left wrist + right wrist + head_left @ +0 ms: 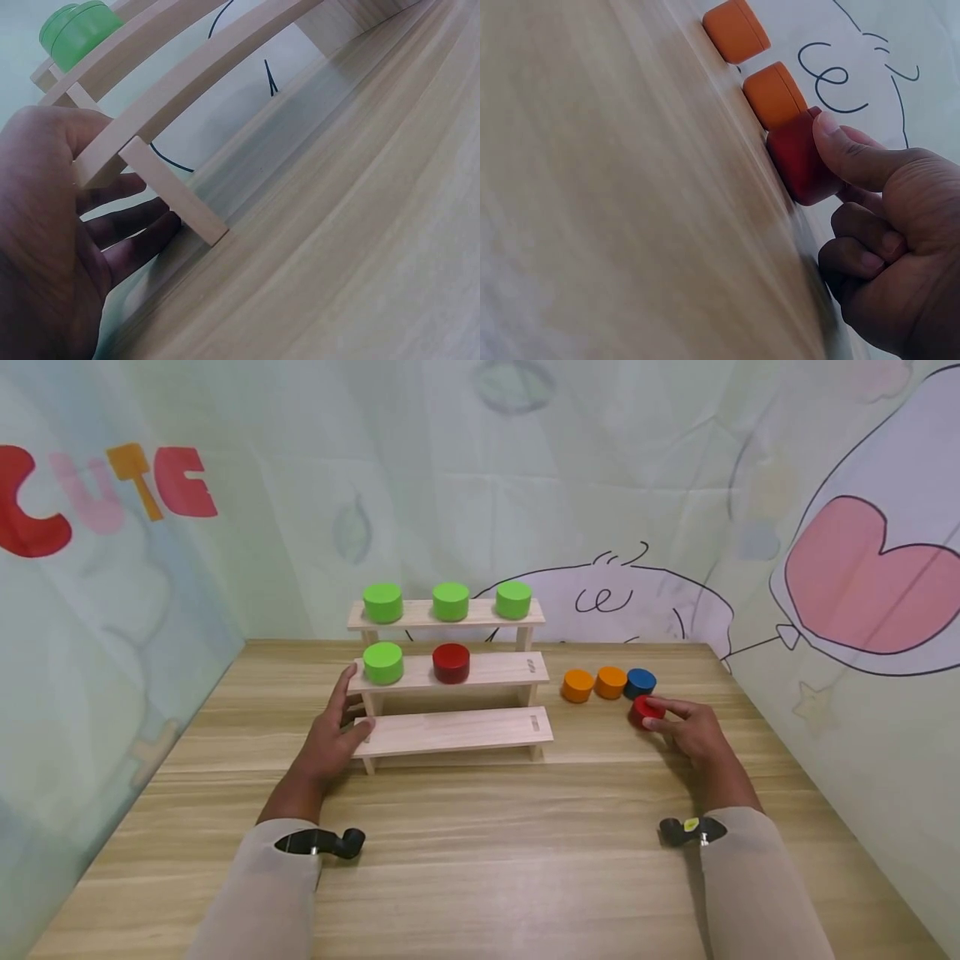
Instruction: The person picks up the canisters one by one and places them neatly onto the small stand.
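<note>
While the right hand (693,731) pinches a red disc (643,710) between thumb and fingers (855,161), that disc sits on the desk (480,860) well to the right of the three-tier wooden rack (450,735), touching or just in front of a blue disc (641,682). From the right wrist view the thumb lies across the red disc's top edge and the other fingers curl in beneath the palm. Two orange discs (577,685) (611,682) lie in a row with the blue one, between it and the rack's right end.

At the rack's left end the left hand (330,739) rests against the frame, its fingers (131,217) straight and slightly apart, the thumb lying on the lowest shelf and the fingertips reaching up beside the middle shelf; the left wrist view shows the fingers passing behind the rack's left leg.

On the rack's top shelf stand three green discs (382,602) (451,601) (513,599). On its middle shelf stand a fourth green disc (383,662) at the left and a dark red disc (451,663) near the centre. Behind the rack hangs a printed cloth backdrop (600,485) with cartoon line drawings.
</note>
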Motion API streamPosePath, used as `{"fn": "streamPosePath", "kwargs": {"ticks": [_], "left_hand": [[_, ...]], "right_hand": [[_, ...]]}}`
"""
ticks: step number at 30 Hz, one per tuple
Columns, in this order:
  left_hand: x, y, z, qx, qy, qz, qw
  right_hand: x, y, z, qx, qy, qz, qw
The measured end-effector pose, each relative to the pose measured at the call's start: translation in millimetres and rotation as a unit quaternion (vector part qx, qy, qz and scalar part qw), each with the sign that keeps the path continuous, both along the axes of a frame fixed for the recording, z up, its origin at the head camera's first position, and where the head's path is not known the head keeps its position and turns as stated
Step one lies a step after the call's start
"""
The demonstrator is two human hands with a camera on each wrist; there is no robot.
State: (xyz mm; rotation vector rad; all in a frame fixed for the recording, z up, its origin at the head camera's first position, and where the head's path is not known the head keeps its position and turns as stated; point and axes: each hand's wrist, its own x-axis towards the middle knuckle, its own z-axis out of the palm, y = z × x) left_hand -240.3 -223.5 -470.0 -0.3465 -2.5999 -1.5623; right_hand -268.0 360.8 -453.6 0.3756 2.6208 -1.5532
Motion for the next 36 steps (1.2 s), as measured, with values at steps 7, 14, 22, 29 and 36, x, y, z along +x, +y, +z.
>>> {"fn": "streamPosePath", "kwargs": {"ticks": [7,14,22,29,36], "left_hand": [[0.5,-1,-1.6,0.005,0.002,-0.005,1.0000],[-1.5,-2,-3.9,0.003,0.008,-0.007,0.9999],[-2.2,-2,-5.4,0.002,0.013,-0.003,0.9999],[-1.9,-2,-4.1,0.003,0.014,-0.005,0.9999],[-1.7,-3,-2.5,0.003,0.002,-0.003,1.0000]], "right_hand": [[0.6,1,-4.3,0.002,0.004,0.002,1.000],[-0.6,1,-3.2,-0.008,0.006,0.002,1.000],[0.6,-1,3.3,-0.011,0.030,0.034,0.999],[3.7,-4,10.3,-0.003,0.033,0.042,0.999],[6.7,-14,20.4,-0.070,0.065,0.016,0.995]]}}
